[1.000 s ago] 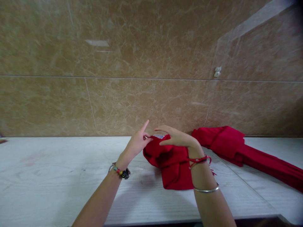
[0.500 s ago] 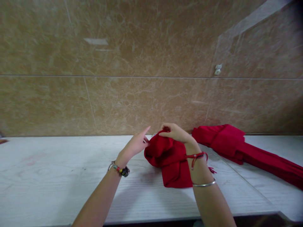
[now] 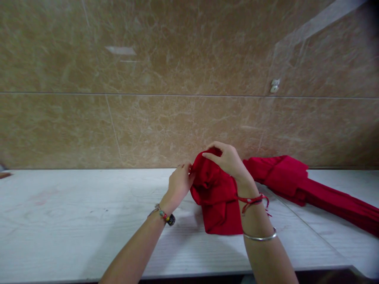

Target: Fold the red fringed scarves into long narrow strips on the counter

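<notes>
A red cloth, folded and bunched, rests on the white table in front of me, its upper part raised and curled into a hollow. My right hand grips the top edge of that raised part, thumb in front and fingers behind. At its left edge, my left hand pinches the fabric between thumb and fingers; some fingertips are hidden behind the cloth. The lower part of the cloth lies flat, with a squared corner toward me.
A second red cloth, folded with a long pleated tail, lies to the right along the wall. The white wood-grain table meets a brown marbled wall. A small white fixture sits on the wall. The table's front edge runs below my forearms.
My left hand has moved right and closed on the cloth's left edge. My right hand has lifted the top edge slightly up and right, and the hollow in the fabric has changed shape.
</notes>
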Tool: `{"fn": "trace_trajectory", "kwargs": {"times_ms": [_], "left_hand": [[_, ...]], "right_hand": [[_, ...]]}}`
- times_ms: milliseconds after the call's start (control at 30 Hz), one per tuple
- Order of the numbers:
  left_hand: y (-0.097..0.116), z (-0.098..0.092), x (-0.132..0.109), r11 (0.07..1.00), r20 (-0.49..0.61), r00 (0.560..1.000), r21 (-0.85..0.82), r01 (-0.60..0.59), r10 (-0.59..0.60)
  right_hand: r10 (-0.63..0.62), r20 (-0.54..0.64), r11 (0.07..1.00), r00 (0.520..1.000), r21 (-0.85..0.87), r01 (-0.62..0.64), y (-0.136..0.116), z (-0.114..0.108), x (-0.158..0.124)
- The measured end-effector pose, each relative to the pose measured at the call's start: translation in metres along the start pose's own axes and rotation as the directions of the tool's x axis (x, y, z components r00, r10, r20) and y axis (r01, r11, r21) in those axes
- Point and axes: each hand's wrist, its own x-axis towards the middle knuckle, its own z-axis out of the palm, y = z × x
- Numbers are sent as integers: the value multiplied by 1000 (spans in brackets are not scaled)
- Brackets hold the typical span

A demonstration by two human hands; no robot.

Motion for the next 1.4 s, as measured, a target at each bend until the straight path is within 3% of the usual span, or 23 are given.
{"fn": "trace_trajectory", "kwargs": {"times_ms": [133,300,500,600,633,700,767,833,933,1000,1067,1200,1300,1400], "left_hand": [[-9,-5,4,998,-12,998,25,-55,55],[-26,-25,10,989,-81,995,140,-51,63],[-62,-46,18,953,-175,983,285,99,-50],[-92,-69,18,914,-278,948,325,244,-155],[-103,-78,17,895,-316,930,336,293,-186],[-119,-90,14,870,-314,917,346,351,-245],[-125,-94,11,872,-197,936,347,345,-292],[-119,-88,8,897,-42,957,339,283,-286],[-89,-62,6,976,129,988,212,57,-85],[-63,-41,5,997,206,976,22,-79,72],[-40,-25,5,983,210,966,-131,-127,153],[-19,-13,6,963,121,985,-254,-92,126],[-23,-23,8,936,87,987,-338,-101,138],[-35,-38,10,912,135,970,-385,-138,204]], "right_hand": [[19,-156,999,988,-39,-25,4,-2,0],[77,-363,993,928,-54,-103,14,-6,1],[55,-541,997,839,-17,-77,12,-14,2],[52,-646,997,762,-14,-81,22,-26,1],[60,-652,995,756,-20,-96,27,-30,0],[87,-582,987,809,-58,-149,35,-32,0],[133,-414,970,901,-135,-205,40,-26,0],[165,-236,954,958,-207,-215,41,-15,0],[136,-53,970,989,-196,-144,33,2,0],[93,23,988,995,-129,-90,25,8,0],[63,55,997,996,-54,-60,20,7,0],[51,9,998,999,30,-51,21,-2,0],[92,-111,994,989,-40,-97,31,-11,-1],[158,-249,967,956,-156,-201,40,-20,-1]]}}
